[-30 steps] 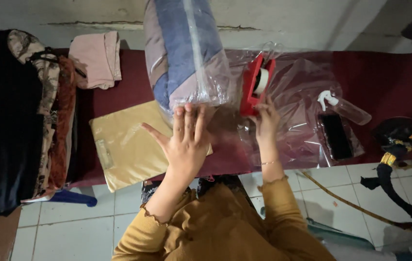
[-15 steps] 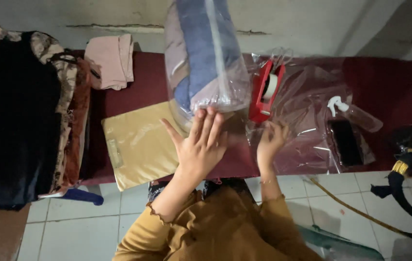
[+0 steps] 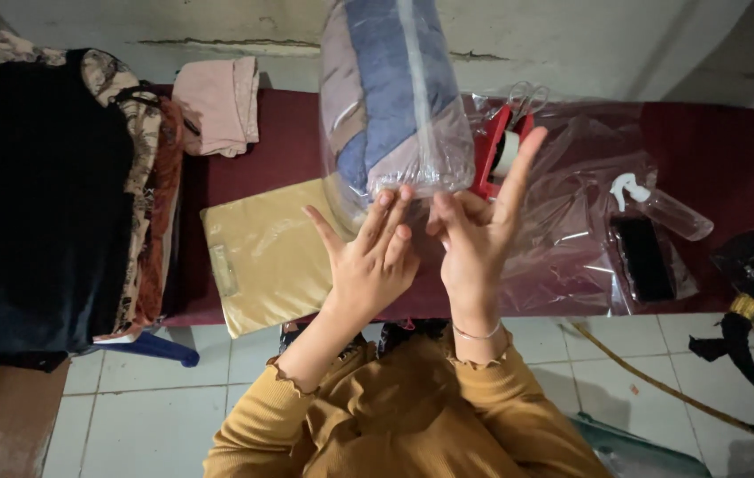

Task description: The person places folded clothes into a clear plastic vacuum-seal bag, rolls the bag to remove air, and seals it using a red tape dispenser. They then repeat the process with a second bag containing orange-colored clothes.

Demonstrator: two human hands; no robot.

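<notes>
A folded blue and beige cloth sealed in a clear plastic bag (image 3: 394,97) lies on the dark red table (image 3: 279,142), reaching from the wall toward me. My left hand (image 3: 368,257) presses its fingertips against the bag's near end, fingers spread. My right hand (image 3: 474,230) touches the same end from the right, fingers apart and index finger raised. Behind my right hand stands a red tape dispenser (image 3: 502,150) with a white roll.
A tan flat bag (image 3: 262,257) lies left of my hands. Loose clear plastic (image 3: 572,230), a spray bottle (image 3: 660,208) and a black phone (image 3: 642,258) sit to the right. A pink folded cloth (image 3: 217,102) and a stack of dark garments (image 3: 40,195) are on the left.
My right hand has come in from the loose plastic to the bagged cloth's near end, beside my left hand. The view has shifted left.
</notes>
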